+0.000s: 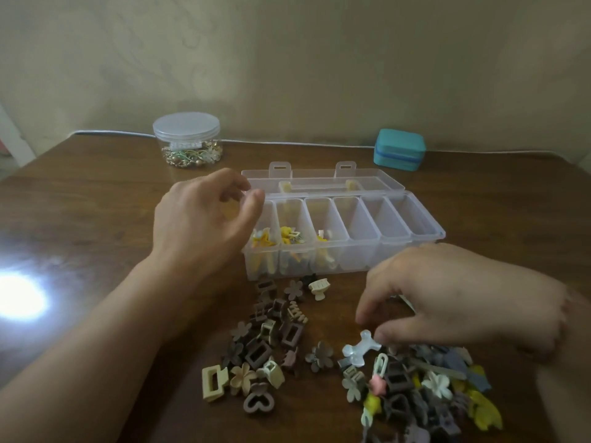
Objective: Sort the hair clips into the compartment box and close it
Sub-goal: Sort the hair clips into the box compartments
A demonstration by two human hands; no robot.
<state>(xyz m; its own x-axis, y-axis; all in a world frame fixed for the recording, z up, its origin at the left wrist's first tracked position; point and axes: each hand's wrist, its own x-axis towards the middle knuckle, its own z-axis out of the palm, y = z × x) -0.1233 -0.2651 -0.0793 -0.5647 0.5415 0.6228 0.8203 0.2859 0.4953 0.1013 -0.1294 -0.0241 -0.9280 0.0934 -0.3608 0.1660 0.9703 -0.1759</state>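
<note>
A clear compartment box (412,241) lies open on the brown table, its lid (319,183) folded back. Its three left compartments hold yellow hair clips (289,235); the others look bare. My left hand (204,219) hovers over the leftmost compartment, fingers curled round a pale yellow clip (231,208). In front of the box lie a brown and beige clip pile (265,343) and a mixed-colour pile (425,388). My right hand (454,298) reaches down over the mixed pile, its thumb tip touching a pale blue clip (359,348) that lies on the table.
A clear round jar (187,140) of hair ornaments stands at the back left. A teal case (399,149) sits at the back right, and a white cable (287,142) runs along the table's far edge. Bright glare (19,295) marks the left side.
</note>
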